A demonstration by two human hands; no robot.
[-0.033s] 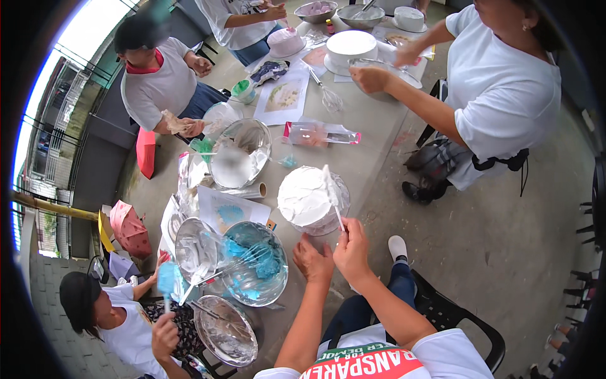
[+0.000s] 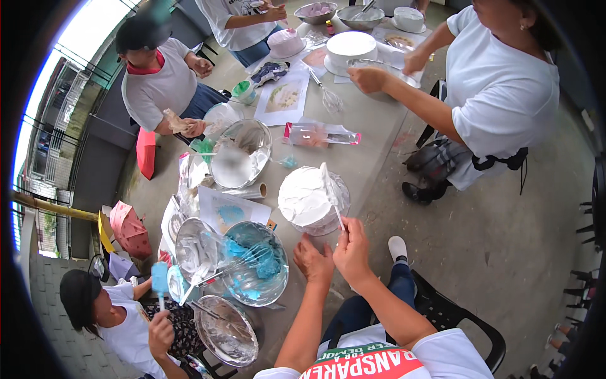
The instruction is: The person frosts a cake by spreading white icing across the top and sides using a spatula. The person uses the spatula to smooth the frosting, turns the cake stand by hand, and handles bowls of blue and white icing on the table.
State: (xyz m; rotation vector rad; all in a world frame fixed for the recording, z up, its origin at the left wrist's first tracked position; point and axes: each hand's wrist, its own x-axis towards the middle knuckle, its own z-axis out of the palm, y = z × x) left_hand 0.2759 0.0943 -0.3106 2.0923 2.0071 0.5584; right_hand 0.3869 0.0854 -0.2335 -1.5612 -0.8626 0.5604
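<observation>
Frosted cakes (image 2: 308, 199) and mixing bowls (image 2: 227, 347) mark a cake-decorating workshop.

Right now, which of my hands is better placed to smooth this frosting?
Probably your right hand: it grips the white spatula, whose blade lies over the right side of the frosted cake. Your left hand, by the near edge, shows no tool.

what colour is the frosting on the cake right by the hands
The frosting is white, best seen in the head view.
</observation>
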